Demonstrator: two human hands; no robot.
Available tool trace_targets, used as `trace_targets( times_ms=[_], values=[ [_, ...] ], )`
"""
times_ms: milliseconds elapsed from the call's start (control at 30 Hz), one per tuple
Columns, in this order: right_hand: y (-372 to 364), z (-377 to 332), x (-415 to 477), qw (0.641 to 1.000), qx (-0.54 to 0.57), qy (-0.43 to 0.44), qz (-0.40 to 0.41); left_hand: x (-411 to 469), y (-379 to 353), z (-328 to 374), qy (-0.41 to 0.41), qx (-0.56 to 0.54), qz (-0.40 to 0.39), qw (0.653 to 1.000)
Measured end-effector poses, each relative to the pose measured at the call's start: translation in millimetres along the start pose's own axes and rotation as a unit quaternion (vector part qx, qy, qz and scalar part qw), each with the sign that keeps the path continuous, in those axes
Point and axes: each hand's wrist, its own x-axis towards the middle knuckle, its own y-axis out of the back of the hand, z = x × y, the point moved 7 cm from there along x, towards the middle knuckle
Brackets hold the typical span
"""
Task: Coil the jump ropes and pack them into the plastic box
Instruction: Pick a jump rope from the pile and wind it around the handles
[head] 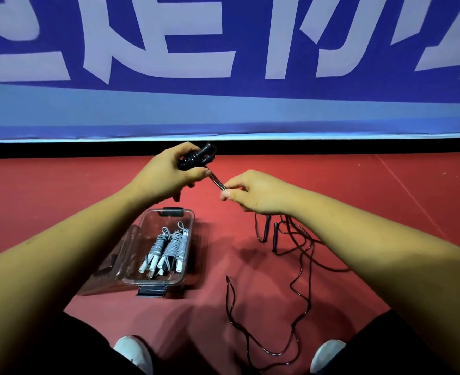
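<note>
My left hand (166,173) grips a black jump rope (196,158) coiled round its two handles, held up above the floor. My right hand (255,193) pinches the short doubled end of that rope's cord (218,182) just right of the coil. A clear plastic box (186,231) lies open on the red floor below my left forearm, with two coiled grey-white jump ropes (166,249) inside. A second black jump rope (299,266) lies loose and uncoiled on the floor at the right, its two handles (270,234) under my right wrist.
The box's clear lid (107,269) lies against its left side. A blue banner (223,63) with large white characters runs along the wall ahead, above a black skirting. My two white shoes (134,353) show at the bottom edge on the red floor (358,185).
</note>
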Motion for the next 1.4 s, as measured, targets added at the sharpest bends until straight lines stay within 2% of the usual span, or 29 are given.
trace_targets(
  times_ms=[167,300,367,533,600,700,767,867,1000,1133,1233,1400],
  values=[
    [4,-17,1,0.990,-0.141,0.020,0.008,7,-5,-20,0.022,0.158,-0.007,0.987],
    [-5,-33,0,0.980,-0.199,0.030,0.002,9,-18,-29,0.055,0.320,0.017,0.946],
    [2,-38,-1,0.982,-0.181,0.044,0.010,7,-21,-26,0.064,0.354,0.011,0.933],
    [22,-29,-2,0.989,-0.102,0.082,0.075,-2,-42,-15,0.025,0.340,-0.129,0.931],
    [28,-23,-1,0.989,-0.074,0.083,0.096,-7,-53,-7,-0.006,0.343,-0.157,0.926],
    [36,-11,1,0.992,-0.026,0.066,0.106,-11,-59,-1,-0.018,0.307,-0.166,0.937],
    [43,0,1,0.989,0.022,0.044,0.138,-15,-60,1,-0.034,0.243,-0.178,0.953],
    [50,10,1,0.984,0.059,0.018,0.170,-25,-59,13,-0.032,0.033,-0.200,0.979],
    [37,10,2,0.986,0.119,-0.003,0.113,-25,-45,24,0.007,-0.124,-0.124,0.984],
    [22,3,0,0.994,0.092,0.000,0.052,-21,-36,22,0.065,-0.246,-0.066,0.965],
    [25,-1,-1,0.997,0.053,0.014,0.057,-16,-32,16,0.083,-0.256,-0.047,0.962],
    [19,-17,3,0.997,-0.062,0.016,0.045,-5,-18,-19,0.166,-0.185,0.023,0.968]
  ],
)
